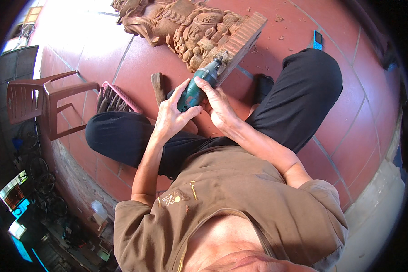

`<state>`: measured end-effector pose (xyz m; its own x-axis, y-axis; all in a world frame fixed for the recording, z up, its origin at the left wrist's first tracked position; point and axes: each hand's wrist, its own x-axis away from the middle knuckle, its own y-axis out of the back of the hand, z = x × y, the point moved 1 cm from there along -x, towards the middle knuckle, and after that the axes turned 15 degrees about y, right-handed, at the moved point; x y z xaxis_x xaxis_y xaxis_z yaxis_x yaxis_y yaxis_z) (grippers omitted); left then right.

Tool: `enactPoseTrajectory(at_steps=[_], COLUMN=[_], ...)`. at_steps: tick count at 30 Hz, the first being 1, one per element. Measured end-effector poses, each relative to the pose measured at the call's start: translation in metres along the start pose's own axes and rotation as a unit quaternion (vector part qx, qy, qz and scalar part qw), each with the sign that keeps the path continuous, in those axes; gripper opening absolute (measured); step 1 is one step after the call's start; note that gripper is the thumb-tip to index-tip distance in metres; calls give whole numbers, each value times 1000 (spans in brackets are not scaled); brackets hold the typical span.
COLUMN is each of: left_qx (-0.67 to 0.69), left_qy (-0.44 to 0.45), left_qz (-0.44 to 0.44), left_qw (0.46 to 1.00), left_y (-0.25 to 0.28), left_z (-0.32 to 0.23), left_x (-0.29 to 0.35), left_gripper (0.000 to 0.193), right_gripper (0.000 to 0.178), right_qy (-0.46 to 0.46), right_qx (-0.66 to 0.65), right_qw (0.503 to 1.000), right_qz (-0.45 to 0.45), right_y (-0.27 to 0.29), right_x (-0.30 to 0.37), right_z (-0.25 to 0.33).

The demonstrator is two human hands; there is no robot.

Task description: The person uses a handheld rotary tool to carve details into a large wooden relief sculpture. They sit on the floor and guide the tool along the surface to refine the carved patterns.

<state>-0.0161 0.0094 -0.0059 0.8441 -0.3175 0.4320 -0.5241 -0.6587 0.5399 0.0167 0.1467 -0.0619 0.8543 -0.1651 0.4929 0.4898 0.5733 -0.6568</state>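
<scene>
Brown shirt (240, 199) fills the near view, black trousers (299, 95) beyond it, legs crossed on the red tile floor (362, 127). Just past the knees lies the big carved wooden statue (190, 27), all scales and curls, rough-cut. Both hands wrap the green rotary grinder (196, 88), its tip touching the statue's base: left hand (172, 115) with fingers curled round the rear, right hand (217, 106) clamped nearer the nose. I'd keep the bit light and elbows braced. Beside the statue lies a wooden mallet (157, 87).

Strong daylight is cast from the upper left, where the floor (77, 27) is washed out by glare; edges are bent and darkened by fisheye distortion.
</scene>
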Motion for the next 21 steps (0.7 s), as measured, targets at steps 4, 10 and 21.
enactPoseTrajectory(at_steps=[4,10,21], left_qx=[0,4,-1], left_qy=[21,15,-4], left_qz=[0,-13,0], left_qw=[1000,1000,1000], left_y=[2,1,0], left_z=[-3,-1,0], left_x=[1,1,0], left_gripper=[75,76,75], right_gripper=[43,44,46], right_qy=[3,6,2], right_qx=[-11,-11,-9], right_qw=[1000,1000,1000], right_qz=[5,15,-5], right_y=[0,-3,-4], right_x=[-4,-4,4], right_z=[-4,-2,4])
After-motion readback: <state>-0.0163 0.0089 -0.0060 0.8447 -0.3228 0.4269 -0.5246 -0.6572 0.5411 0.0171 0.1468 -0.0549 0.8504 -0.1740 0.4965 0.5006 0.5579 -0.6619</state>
